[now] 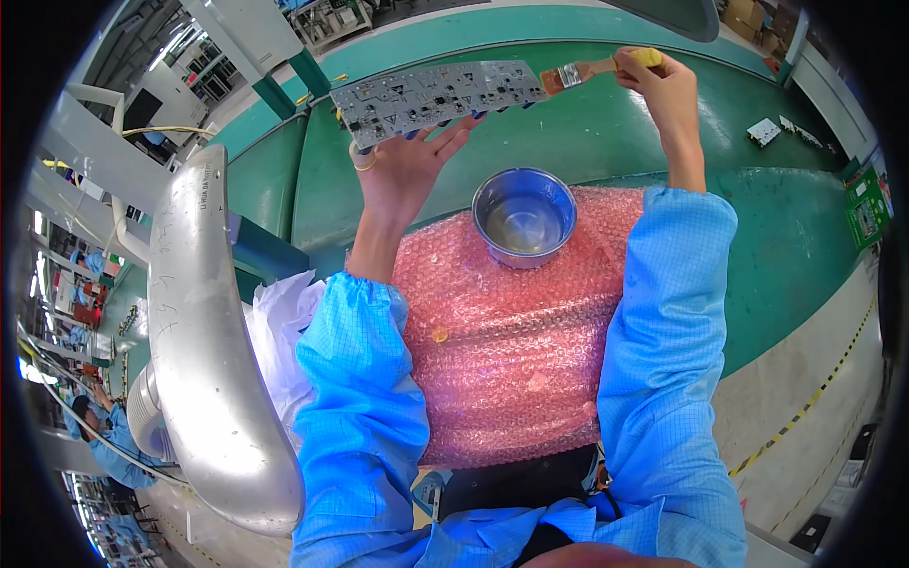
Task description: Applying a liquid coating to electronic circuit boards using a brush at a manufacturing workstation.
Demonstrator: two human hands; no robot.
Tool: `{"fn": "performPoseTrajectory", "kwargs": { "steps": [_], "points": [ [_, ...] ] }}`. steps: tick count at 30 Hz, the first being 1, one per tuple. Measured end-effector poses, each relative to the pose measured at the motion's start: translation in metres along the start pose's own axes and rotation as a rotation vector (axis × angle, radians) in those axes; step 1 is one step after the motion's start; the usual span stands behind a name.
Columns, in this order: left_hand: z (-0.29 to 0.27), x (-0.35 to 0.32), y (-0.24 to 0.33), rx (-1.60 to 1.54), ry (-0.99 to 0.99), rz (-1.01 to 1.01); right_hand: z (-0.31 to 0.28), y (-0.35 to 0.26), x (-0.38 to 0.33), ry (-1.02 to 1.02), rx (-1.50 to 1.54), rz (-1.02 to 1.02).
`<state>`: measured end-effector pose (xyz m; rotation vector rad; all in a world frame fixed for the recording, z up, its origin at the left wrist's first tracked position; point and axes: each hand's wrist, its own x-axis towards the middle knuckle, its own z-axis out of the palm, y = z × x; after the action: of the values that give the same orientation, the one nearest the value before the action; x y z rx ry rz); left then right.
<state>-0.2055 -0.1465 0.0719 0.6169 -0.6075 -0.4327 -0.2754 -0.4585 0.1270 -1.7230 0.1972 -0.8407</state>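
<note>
My left hand holds up a grey printed circuit board from below, its fingers along the near edge. The board is long, tilted and dotted with small components. In my right hand the yellow-tipped handle of a flat paintbrush is pinched. Its brown bristles are at the board's right end; I cannot tell whether they touch. Below and between my hands stands a round metal bowl with a clear-looking liquid in it. The bowl rests on pink bubble wrap, where a small yellow piece also lies.
A large silver fixture stands close by my left arm, with crumpled white sheeting beside it. The green work surface extends under the wrap. Toward the right lie a small white board and a green board.
</note>
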Motion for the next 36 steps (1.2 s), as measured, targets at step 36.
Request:
{"fn": "performPoseTrajectory", "kwargs": {
  "steps": [36],
  "points": [
    [-0.008,-0.001,-0.005,0.043,-0.105,-0.063,0.038,-0.025,-0.019,-0.165,0.398,-0.046]
  ]
}}
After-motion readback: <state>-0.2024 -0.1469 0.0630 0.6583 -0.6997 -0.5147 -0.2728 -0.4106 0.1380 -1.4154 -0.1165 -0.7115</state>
